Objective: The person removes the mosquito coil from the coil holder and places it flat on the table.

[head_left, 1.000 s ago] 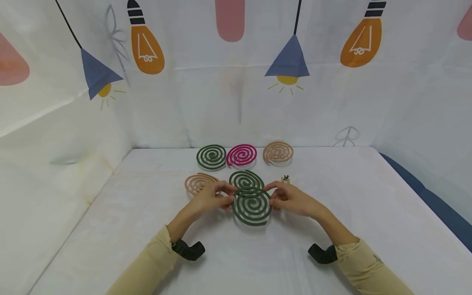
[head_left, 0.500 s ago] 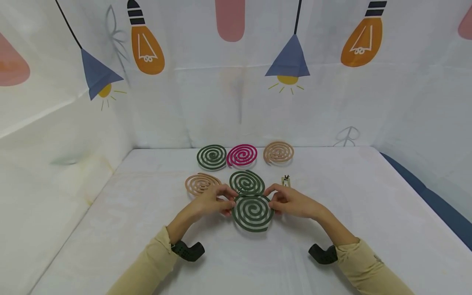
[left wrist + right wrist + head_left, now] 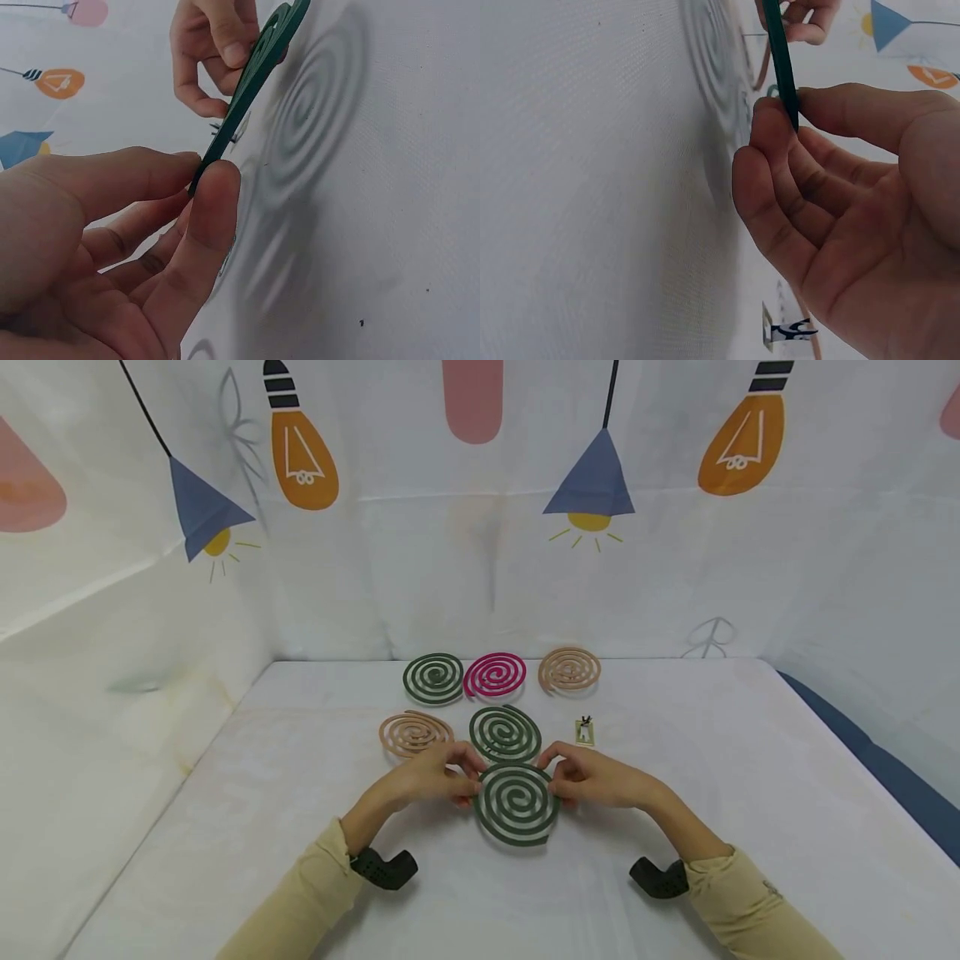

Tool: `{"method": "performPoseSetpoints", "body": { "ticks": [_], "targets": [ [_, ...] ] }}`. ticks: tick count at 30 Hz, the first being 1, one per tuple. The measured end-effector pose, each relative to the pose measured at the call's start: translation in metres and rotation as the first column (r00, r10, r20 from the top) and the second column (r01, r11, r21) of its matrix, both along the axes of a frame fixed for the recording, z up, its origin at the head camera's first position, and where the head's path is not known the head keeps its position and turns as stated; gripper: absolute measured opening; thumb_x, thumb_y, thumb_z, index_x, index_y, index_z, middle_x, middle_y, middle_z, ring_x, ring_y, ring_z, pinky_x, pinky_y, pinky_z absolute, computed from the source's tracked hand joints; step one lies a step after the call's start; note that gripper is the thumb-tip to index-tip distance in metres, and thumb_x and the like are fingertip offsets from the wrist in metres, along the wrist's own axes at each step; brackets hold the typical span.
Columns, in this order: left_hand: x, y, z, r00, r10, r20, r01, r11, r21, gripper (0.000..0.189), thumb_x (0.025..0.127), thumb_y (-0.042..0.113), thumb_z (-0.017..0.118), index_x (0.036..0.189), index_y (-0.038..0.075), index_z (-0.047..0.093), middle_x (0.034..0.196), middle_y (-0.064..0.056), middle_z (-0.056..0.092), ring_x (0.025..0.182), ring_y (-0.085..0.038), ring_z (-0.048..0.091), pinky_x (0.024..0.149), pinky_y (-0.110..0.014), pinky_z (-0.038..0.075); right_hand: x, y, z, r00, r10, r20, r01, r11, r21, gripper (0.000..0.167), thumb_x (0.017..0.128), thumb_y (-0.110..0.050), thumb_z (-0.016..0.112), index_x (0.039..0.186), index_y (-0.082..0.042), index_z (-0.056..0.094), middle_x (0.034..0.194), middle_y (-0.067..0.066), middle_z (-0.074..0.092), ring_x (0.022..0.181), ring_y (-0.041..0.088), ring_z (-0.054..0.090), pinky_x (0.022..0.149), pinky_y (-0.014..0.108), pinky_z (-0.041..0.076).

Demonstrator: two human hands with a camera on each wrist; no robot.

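Between both hands is a green mosquito coil (image 3: 517, 842), its flat spiral tilted towards me in the head view. My left hand (image 3: 435, 774) pinches its left edge between thumb and fingers. At the right edge, my right hand (image 3: 600, 777) pinches it in the same way. The left wrist view shows the coil (image 3: 232, 112) edge-on, apart from its shadow on the white table. Directly behind it lies another green mosquito coil (image 3: 506, 732), overlapped at its near rim in the head view. A tan coil (image 3: 414, 732) lies beyond my left hand.
Along the table's back edge lie a green coil (image 3: 434, 675), a pink coil (image 3: 495, 675) and a tan coil (image 3: 569, 670). A small metal coil stand (image 3: 585, 732) sits behind my right hand. A printed white curtain (image 3: 420, 568) closes off the back.
Both hands have drawn the held green coil slightly towards me, so it overlaps the green coil behind it less. The small stand shows more fully now.
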State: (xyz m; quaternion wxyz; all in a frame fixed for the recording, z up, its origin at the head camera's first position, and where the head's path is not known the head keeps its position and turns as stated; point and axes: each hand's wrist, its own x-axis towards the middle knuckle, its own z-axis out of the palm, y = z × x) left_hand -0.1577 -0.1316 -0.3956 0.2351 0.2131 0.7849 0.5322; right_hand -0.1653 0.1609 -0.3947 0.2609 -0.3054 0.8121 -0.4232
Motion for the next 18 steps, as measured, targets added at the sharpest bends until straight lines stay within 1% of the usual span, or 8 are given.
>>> {"method": "performPoseSetpoints", "body": {
  "ticks": [3, 6, 12, 15, 18],
  "targets": [
    [0.0, 0.0, -0.001, 1.0, -0.011, 0.002, 0.011, 1.0, -0.008, 0.026, 0.084, 0.004, 0.068, 0.106, -0.002, 0.057, 0.089, -0.009, 0.061, 0.066, -0.013, 0.065, 0.067, -0.033, 0.057, 0.001, 0.0, 0.0, 1.0, 0.007, 0.012, -0.007, 1.0, -0.004, 0.031, 0.094, -0.015, 0.057, 0.122, -0.007, 0.045, 0.08, 0.009, 0.06, 0.068, 0.019, 0.058, 0.066, 0.026, 0.049],
    [0.0, 0.0, -0.003, 1.0, -0.017, 0.0, 0.017, 1.0, -0.009, 0.026, 0.083, 0.004, 0.069, 0.105, -0.002, 0.057, 0.088, -0.009, 0.061, 0.066, -0.014, 0.066, 0.068, -0.034, 0.057, 0.002, -0.001, -0.001, 1.0, 0.005, 0.006, -0.005, 1.0, 0.006, 0.031, 0.094, -0.015, 0.057, 0.121, -0.007, 0.045, 0.079, 0.008, 0.059, 0.068, 0.017, 0.058, 0.065, 0.025, 0.048],
    [0.0, 0.001, -0.007, 0.999, -0.013, -0.034, 0.012, 1.0, -0.017, 0.025, 0.082, 0.003, 0.069, 0.103, -0.002, 0.057, 0.086, -0.009, 0.062, 0.062, -0.014, 0.065, 0.065, -0.031, 0.056, 0.001, -0.001, -0.005, 1.0, -0.002, 0.002, 0.002, 1.0, 0.012, 0.033, 0.094, -0.015, 0.058, 0.122, -0.007, 0.044, 0.082, 0.008, 0.059, 0.07, 0.017, 0.059, 0.065, 0.026, 0.05],
    [-0.001, 0.002, -0.009, 0.999, -0.002, -0.048, 0.001, 1.0, -0.02, 0.025, 0.082, 0.002, 0.069, 0.104, -0.003, 0.056, 0.085, -0.01, 0.062, 0.061, -0.013, 0.064, 0.064, -0.03, 0.056, 0.001, -0.002, -0.007, 1.0, -0.003, -0.018, 0.003, 1.0, 0.015, 0.034, 0.094, -0.014, 0.058, 0.124, -0.007, 0.044, 0.084, 0.009, 0.06, 0.07, 0.018, 0.061, 0.065, 0.027, 0.051],
    [-0.001, 0.003, -0.011, 0.998, 0.02, -0.06, -0.022, 0.999, -0.043, 0.025, 0.082, 0.002, 0.069, 0.104, -0.002, 0.057, 0.086, -0.01, 0.062, 0.062, -0.013, 0.065, 0.063, -0.029, 0.056, 0.0, -0.003, -0.007, 0.998, -0.002, -0.062, 0.004, 0.999, 0.037, 0.033, 0.093, -0.014, 0.058, 0.124, -0.008, 0.045, 0.084, 0.007, 0.059, 0.069, 0.016, 0.062, 0.064, 0.025, 0.05]
  ]
}}
